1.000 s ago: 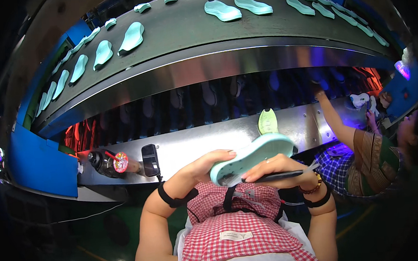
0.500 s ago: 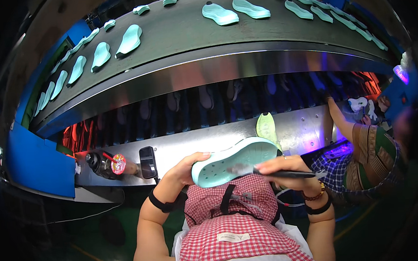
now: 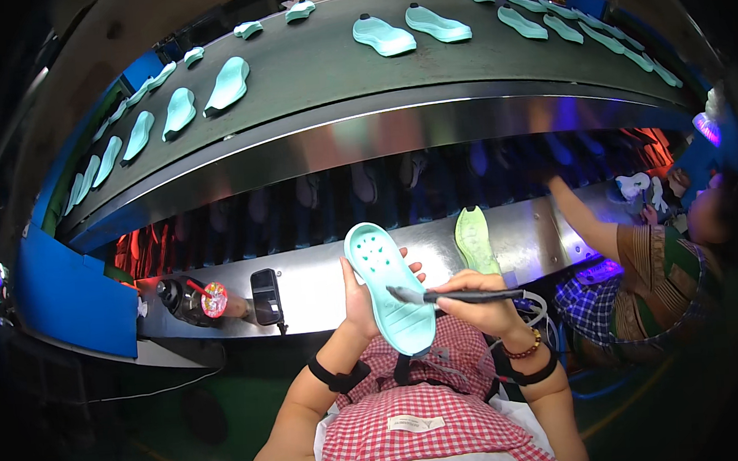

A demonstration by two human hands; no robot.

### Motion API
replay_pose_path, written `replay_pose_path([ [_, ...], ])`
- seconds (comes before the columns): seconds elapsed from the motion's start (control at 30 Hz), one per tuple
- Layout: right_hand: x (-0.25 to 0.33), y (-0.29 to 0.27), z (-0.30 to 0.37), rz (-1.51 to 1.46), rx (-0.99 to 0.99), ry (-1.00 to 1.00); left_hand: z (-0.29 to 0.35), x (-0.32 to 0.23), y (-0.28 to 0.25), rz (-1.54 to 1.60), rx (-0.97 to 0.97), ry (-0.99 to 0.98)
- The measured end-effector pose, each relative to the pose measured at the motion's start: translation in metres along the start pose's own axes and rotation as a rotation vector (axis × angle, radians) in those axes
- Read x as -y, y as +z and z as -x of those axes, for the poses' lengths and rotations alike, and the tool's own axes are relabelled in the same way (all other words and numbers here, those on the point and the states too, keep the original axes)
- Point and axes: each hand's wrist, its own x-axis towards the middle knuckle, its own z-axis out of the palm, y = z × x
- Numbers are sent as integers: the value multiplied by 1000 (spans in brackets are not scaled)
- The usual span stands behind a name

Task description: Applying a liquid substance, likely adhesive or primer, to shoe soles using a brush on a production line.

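My left hand (image 3: pixel 359 305) holds a pale turquoise shoe sole (image 3: pixel 377 270) from beneath, thumb along its left edge and fingertips showing past the right edge. The sole stands nearly lengthwise before me, its hollow inner face up, with small holes clustered at the far end. In my right hand (image 3: pixel 482 308) is a brush (image 3: pixel 508 295) with a black handle, gripped between thumb and fingers. Its dark tip lies over the middle of the sole, seemingly touching it. Just beyond my right hand, a yellow-green sole-shaped piece (image 3: pixel 473 237) rests on the metal bench.
Several turquoise soles (image 3: pixel 228 84) lie on the dark conveyor belt (image 3: pixel 308 57) beyond the metal bench (image 3: pixel 323 305). A phone (image 3: pixel 266 296) and a dark bottle (image 3: pixel 179 299) stand left. At right, a co-worker's arm (image 3: pixel 584 217) reaches toward the conveyor's underside.
The sole has turned from crosswise to nearly lengthwise, its holed end now far from me. My left hand has moved right and under it; the brush tip has shifted from the holes to mid-sole.
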Motion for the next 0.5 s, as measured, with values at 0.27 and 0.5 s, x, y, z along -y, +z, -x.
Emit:
replay_pose_path([
  [0.27, 15, 14, 15, 319, 274, -355, -4, -13, -5, -13, 91, 188],
  [0.5, 26, 18, -3, 136, 86, -303, -4, -5, 19, -19, 129, 265],
])
